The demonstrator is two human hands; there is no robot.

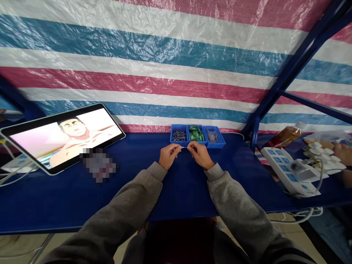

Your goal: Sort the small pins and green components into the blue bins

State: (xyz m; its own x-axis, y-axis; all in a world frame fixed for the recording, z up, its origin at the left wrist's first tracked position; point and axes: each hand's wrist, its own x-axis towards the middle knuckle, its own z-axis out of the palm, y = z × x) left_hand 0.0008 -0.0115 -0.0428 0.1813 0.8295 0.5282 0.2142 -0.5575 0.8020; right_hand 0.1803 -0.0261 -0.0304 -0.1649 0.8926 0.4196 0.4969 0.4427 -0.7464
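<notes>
My left hand (168, 156) and my right hand (201, 155) meet just in front of three small blue bins, fingertips pinched and facing each other. Between them runs a thin, pale, stick-like piece (184, 147), with one end in each pinch; its kind is too small to make out. The left bin (171, 137) has many small dark and silvery slender pieces in it. Green pieces, some under shiny film, lie in the middle bin (205, 142). Clear plastic bits fill part of the right bin (223, 142).
A tablet (63, 135) showing a cartoon stands at the left of the blue table (137, 183), with a blurred-out item before it. Right, beyond a blue metal post (254, 134), are a power strip (288, 172) with plugs, a drink bottle (286, 135) and another person's hand (342, 154).
</notes>
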